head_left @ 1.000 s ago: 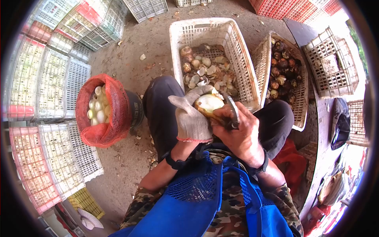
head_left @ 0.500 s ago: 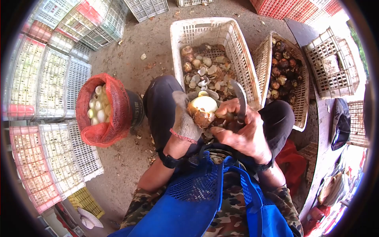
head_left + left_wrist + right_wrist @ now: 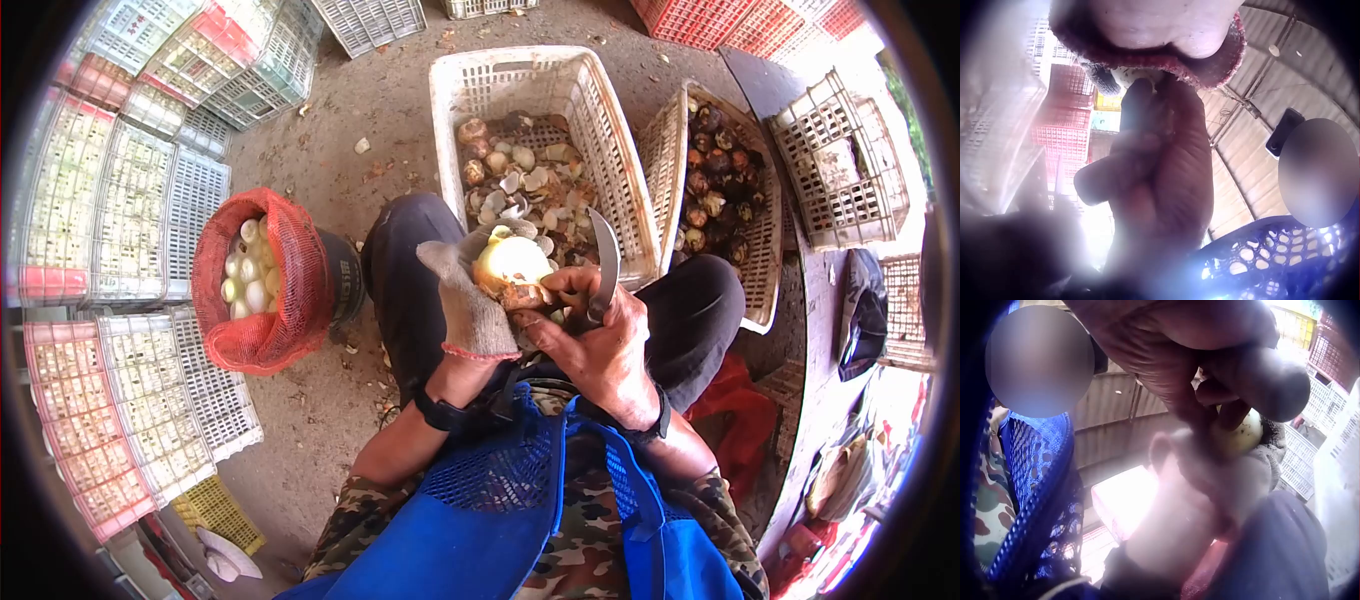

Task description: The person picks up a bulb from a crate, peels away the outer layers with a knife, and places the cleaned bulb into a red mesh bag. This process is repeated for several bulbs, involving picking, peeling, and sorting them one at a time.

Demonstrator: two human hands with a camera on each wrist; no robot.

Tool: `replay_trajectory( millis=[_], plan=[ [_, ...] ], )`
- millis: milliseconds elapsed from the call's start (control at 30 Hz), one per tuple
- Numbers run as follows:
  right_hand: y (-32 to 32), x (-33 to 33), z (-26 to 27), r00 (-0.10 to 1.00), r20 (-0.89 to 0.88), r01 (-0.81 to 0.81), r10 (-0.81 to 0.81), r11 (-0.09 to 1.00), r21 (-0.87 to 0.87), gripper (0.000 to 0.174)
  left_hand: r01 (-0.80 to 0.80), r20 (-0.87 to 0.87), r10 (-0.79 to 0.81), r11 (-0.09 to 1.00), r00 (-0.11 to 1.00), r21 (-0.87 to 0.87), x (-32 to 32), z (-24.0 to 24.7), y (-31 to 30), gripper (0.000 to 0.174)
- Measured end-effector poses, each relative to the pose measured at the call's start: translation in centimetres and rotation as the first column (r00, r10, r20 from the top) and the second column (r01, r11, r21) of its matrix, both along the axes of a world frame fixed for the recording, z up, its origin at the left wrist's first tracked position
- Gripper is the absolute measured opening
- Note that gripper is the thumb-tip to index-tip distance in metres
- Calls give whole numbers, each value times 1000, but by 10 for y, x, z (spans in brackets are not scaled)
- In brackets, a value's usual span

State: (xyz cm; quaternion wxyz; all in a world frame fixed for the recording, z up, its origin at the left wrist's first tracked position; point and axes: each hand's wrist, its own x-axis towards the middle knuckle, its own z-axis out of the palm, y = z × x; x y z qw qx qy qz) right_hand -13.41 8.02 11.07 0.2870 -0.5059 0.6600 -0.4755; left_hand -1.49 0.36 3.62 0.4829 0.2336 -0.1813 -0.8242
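Note:
My gloved left hand (image 3: 476,295) holds a partly peeled round bulb (image 3: 512,262) over my lap, its fingers behind it. Most of the bulb's upper side is pale and bare, while brown skin stays on the end towards me. A curved knife (image 3: 608,250) is gripped in my bare right hand (image 3: 604,350), its blade pointing up and away beside the bulb. The right thumb and forefinger reach right to the bulb's brown end. In the right wrist view the pale bulb (image 3: 1242,434) shows beyond the fingers, partly hidden; the knife is hidden there.
A white crate (image 3: 610,120) ahead holds peelings and several brown bulbs. Unpeeled dark bulbs fill another crate (image 3: 765,290) on the right. To my left, a bucket lined with red netting (image 3: 300,260) holds pale peeled bulbs. Stacked crates (image 3: 130,220) stand along the left side.
The bulb has been turned about in the left hand, its brown side showing half a second ago and its pale side now up. The knife has swung from the bulb to pointing away.

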Motion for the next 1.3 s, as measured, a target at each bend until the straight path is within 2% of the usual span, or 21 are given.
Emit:
replay_trajectory(
  millis=[100,200,300,333,433,500,533,633,667,733,767,800,833,867,900,967,1033,1067,1167,1267,1300],
  plan=[
    [0,0,-2,996,82,-28,27,999,16,34,-23,-21,22,999,1000,-32,0,-1,1,82],
    [-1,-1,1,996,79,-51,48,998,35,32,-36,-41,34,998,999,-44,-1,-2,0,83],
    [-1,-1,7,985,157,-86,76,995,56,26,-88,1,88,992,996,-95,-3,0,-1,81],
    [-2,-1,6,968,237,-100,88,994,37,24,-108,20,112,987,994,-119,-3,0,-1,80],
    [-2,-5,5,886,444,-135,132,990,-25,19,-89,-169,74,992,983,-84,-4,11,1,84],
    [-1,-12,4,820,548,-156,168,985,-68,17,12,-67,-19,993,998,-115,3,21,-4,92],
    [0,-16,12,842,505,-191,191,980,-52,18,61,-15,-64,990,998,-126,8,27,-7,96],
    [0,-30,15,768,568,-302,295,950,-85,21,221,42,-220,975,975,-20,18,51,-17,97],
    [0,-30,16,761,587,-312,278,949,-46,23,299,156,-287,952,945,-60,22,54,-23,95],
    [-1,-29,22,750,617,-327,240,945,30,27,268,289,-231,959,929,-95,23,43,-19,95],
    [-1,-26,22,788,573,-293,223,956,31,29,254,352,-201,960,914,-114,23,37,-17,95],
    [-3,-19,22,824,528,-260,206,965,28,32,263,198,-239,959,951,-102,24,35,-19,92],
    [-4,-13,21,855,483,-226,187,974,23,34,249,131,-239,966,962,-66,24,33,-19,91],
    [-5,-9,14,958,226,-174,176,984,-26,43,237,64,-235,971,970,-28,23,31,-17,90],
    [-5,-8,8,977,154,-146,150,989,-39,46,228,-3,-228,974,974,10,22,26,-15,90],
    [-5,-7,-3,996,8,-91,92,993,-70,51,108,188,-85,987,978,-116,15,16,-4,80],
    [-5,-5,-8,996,55,-73,77,995,-62,49,50,103,-37,991,994,-124,9,16,-2,74],
    [-4,-4,-7,994,79,-73,76,996,-44,47,4,251,57,971,966,-238,6,25,4,73],
    [-4,-3,-2,991,116,-72,74,997,-22,38,4,202,39,978,979,-209,9,8,0,81],
    [-4,0,-7,987,107,-114,123,989,-93,30,-26,-132,15,996,991,-83,7,0,-3,86],
    [-4,1,-9,984,98,-135,148,983,-128,27,-31,-140,21,997,990,-70,6,2,-4,88]
  ],
)
